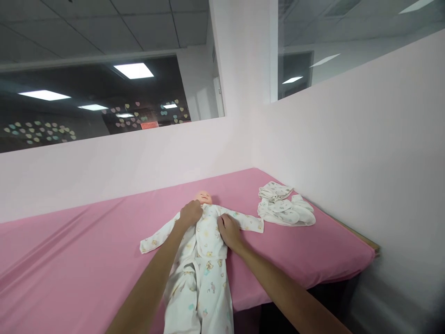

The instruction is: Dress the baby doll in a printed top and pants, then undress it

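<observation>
A baby doll (204, 197) lies on its back, its head toward the wall, with both sleeves spread out sideways. It wears a white printed top (208, 232) and white printed trousers (212, 287). My left hand (191, 213) is closed at the top's shoulder, just below the doll's head; its fingertips are hidden. On the other side of the chest, my right hand (229, 229) is curled closed against the top's edge near the armpit. What its fingers pinch is too small to make out.
The doll lies on a pink sheet (104, 241) covering a table. Folded white printed cloths (274, 191) and a loose white garment (288, 212) lie at the right near the wall. White walls with windows meet behind the table. The table's front edge runs at the lower right.
</observation>
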